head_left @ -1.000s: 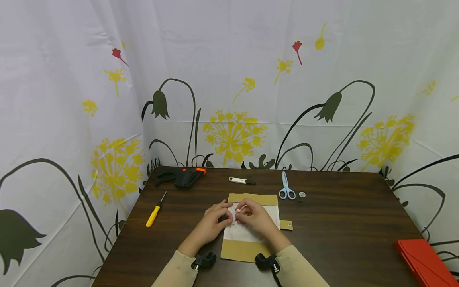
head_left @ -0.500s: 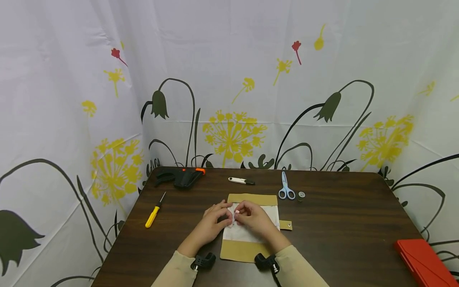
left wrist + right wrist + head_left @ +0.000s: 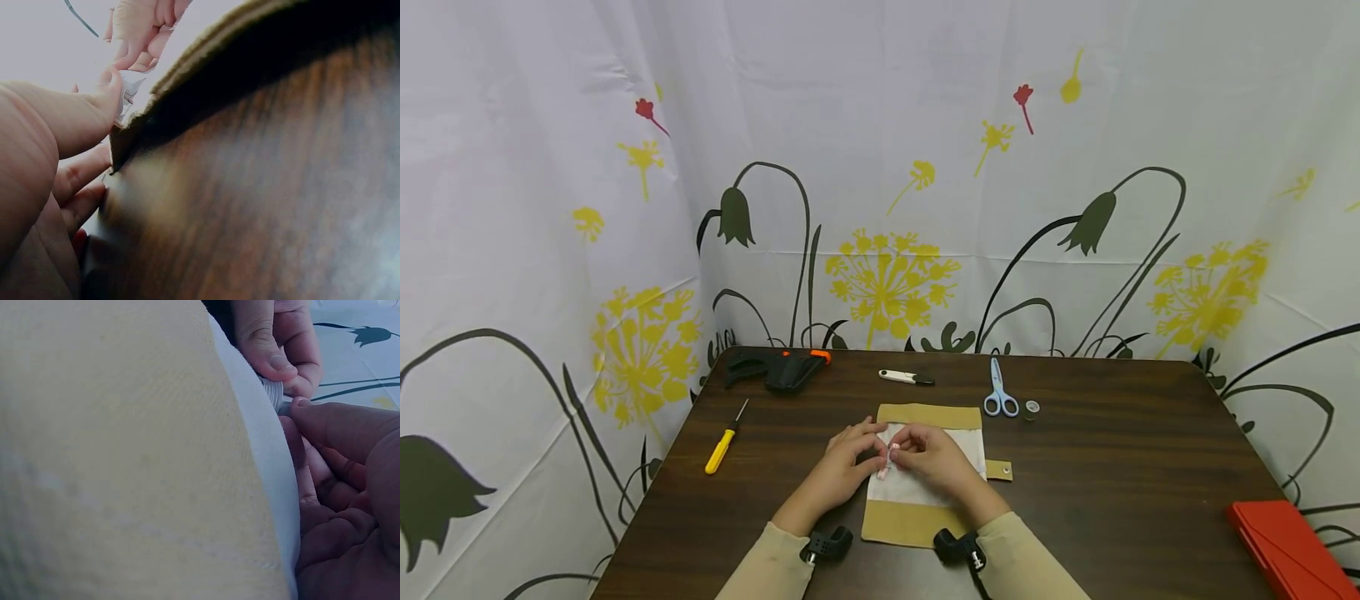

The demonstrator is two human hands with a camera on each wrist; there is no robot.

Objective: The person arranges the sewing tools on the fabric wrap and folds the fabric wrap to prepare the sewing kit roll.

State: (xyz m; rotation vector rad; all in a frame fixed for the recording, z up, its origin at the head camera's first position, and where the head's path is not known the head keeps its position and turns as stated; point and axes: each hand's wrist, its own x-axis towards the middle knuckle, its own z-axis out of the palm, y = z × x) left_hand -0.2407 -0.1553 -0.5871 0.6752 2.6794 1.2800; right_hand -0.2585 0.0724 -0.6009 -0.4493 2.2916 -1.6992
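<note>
A tan-and-white fabric piece (image 3: 913,523) with a snap tab (image 3: 999,471) lies on the table under both hands. My left hand (image 3: 847,463) is at its left side, thumb and fingers pinching a small white ribbed piece (image 3: 272,394) by the fabric's edge. From the right, my right hand (image 3: 938,458) pinches a small whitish bit (image 3: 894,451) between thumb and forefinger, close beside the left fingertips. In the left wrist view, crinkled white material (image 3: 130,86) shows at the left thumb (image 3: 94,119). The fingers partly hide both small pieces, and I cannot tell whether they are joined.
On the dark wooden table (image 3: 1112,483) lie a yellow screwdriver (image 3: 721,450), a black-and-orange gun-shaped tool (image 3: 784,372), a slim white-and-black tool (image 3: 898,377), light blue scissors (image 3: 998,396) and a small round item (image 3: 1031,408). A red case (image 3: 1288,542) is at the right edge.
My right fingertips have shifted slightly downward over the white fabric. Pinkish-white bits now show more clearly at both hands' fingertips. The left hand stays almost in place.
</note>
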